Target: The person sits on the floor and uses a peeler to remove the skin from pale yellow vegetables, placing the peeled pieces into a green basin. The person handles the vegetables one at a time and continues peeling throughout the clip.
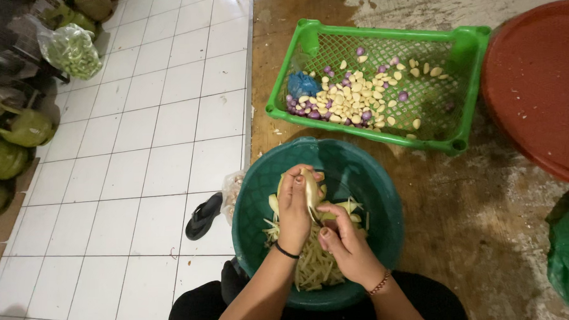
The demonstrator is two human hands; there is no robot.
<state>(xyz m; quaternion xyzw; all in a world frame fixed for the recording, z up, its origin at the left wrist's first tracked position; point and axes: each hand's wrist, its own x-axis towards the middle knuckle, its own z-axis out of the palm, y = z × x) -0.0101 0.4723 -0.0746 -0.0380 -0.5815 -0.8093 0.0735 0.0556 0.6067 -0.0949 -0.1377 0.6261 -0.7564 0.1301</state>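
Nearest: green basin (374, 195), holding pale yellow shredded strips (313, 269). Above it, left hand (294, 207), fingers wrapped tight round a pale peeled fruit (311, 187) held upright. Right hand (344, 243) just beside, fingers curled at the fruit's lower end; what they grip cannot be made out. Left of basin: black sandal (203, 215) on white tiled floor (139, 159). Farther: green mesh crate (464, 78) with peeled garlic cloves (352, 98), small purple shallots (312, 114). Far right: red round lid (540, 88). Far left: green gourds (28, 128).
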